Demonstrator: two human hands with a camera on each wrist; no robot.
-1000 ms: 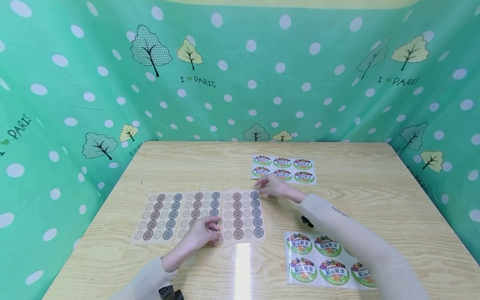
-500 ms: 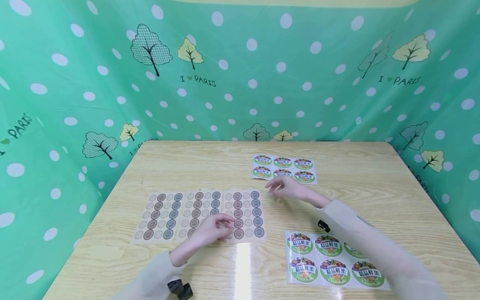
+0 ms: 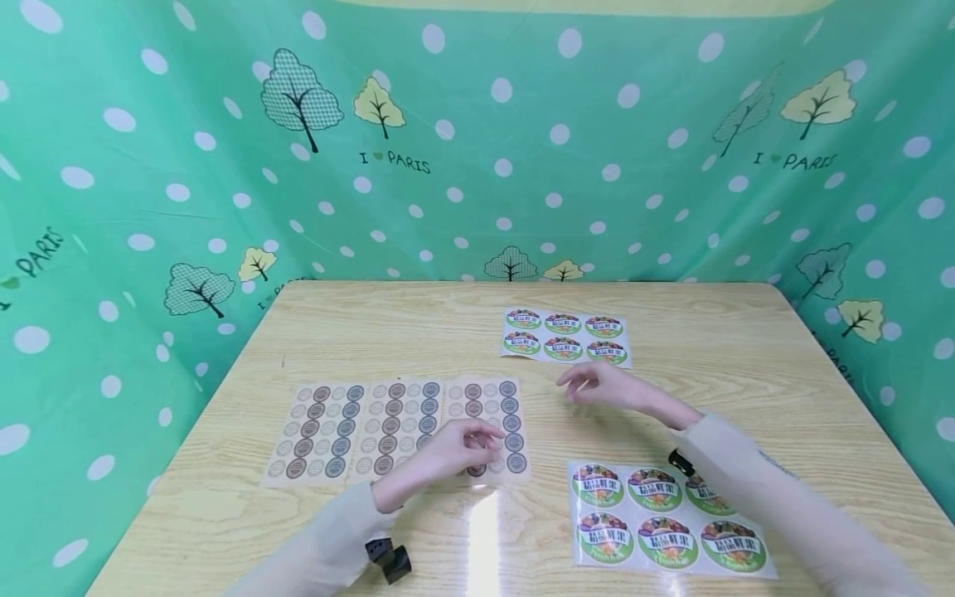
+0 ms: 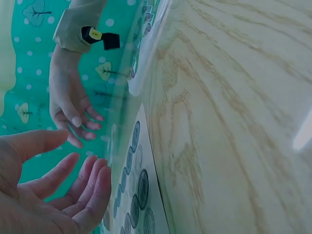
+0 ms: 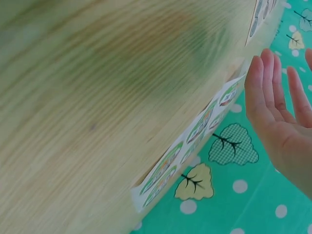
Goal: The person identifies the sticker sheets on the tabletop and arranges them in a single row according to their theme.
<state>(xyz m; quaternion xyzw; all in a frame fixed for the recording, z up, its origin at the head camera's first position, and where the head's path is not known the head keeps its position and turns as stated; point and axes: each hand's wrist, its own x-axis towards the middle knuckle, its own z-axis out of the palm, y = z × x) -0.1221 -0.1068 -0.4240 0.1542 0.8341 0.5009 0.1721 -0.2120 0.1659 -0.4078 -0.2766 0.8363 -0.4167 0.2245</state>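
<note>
Three brown sticker sheets, and they're in a row on the tabletop [image 3: 358, 332]: the left-end sheet [image 3: 313, 433], the middle sheet [image 3: 396, 414], the right-end sheet [image 3: 491, 406], all flat and side by side. That row looks done, or very nearly so, with perhaps only a small straightening left, since the left-end sheet sits a touch slanted. Now to the fruit-label sheets, and these look like the unfinished business: the far fruit sheet [image 3: 564, 337] lies up towards the back, the near fruit sheet [image 3: 667, 518] well apart from it at the front, the two not lined up.

And the hands? The left hand [image 3: 458, 448] is over the right-end sheet, its grip loosely bent, thumb apart, nothing in it. The right hand [image 3: 600, 387] hangs between the two fruit sheets, nearer the far one, its grip spread and relaxed, holding nothing.

What can't we see? The left hand covers lower labels of the right-end sheet, and whether it touches the paper is unclear. The right sleeve [image 3: 783, 506] cuts across a corner of the near fruit sheet. The brown sheets' print is too small to read, and whether their edges meet or overlap, impossible to call.
</note>
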